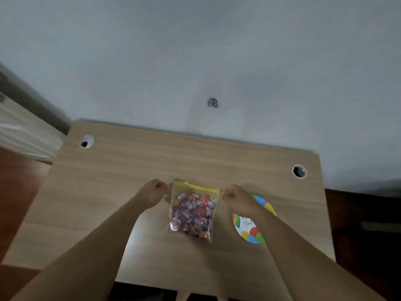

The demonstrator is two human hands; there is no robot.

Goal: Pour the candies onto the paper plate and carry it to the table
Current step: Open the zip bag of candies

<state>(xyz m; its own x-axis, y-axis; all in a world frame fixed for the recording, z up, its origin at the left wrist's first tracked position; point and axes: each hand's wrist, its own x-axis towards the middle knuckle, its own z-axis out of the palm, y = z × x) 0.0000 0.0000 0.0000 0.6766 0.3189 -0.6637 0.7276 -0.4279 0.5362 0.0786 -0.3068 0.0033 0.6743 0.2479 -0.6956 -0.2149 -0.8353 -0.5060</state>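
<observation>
A clear zip bag of wrapped candies (192,213) with a yellow seal strip lies flat on the wooden desk (130,170). My left hand (153,193) sits at the bag's top left corner with fingers curled, apparently pinching that corner. My right hand (235,197) is curled at the top right corner in the same way. A round paper plate (249,230) with coloured balloons and lettering lies right of the bag, partly hidden under my right forearm.
The desk stands against a pale wall. Two round cable holes mark its back corners, one on the left (87,141) and one on the right (299,171). Dark red floor shows on both sides of the desk.
</observation>
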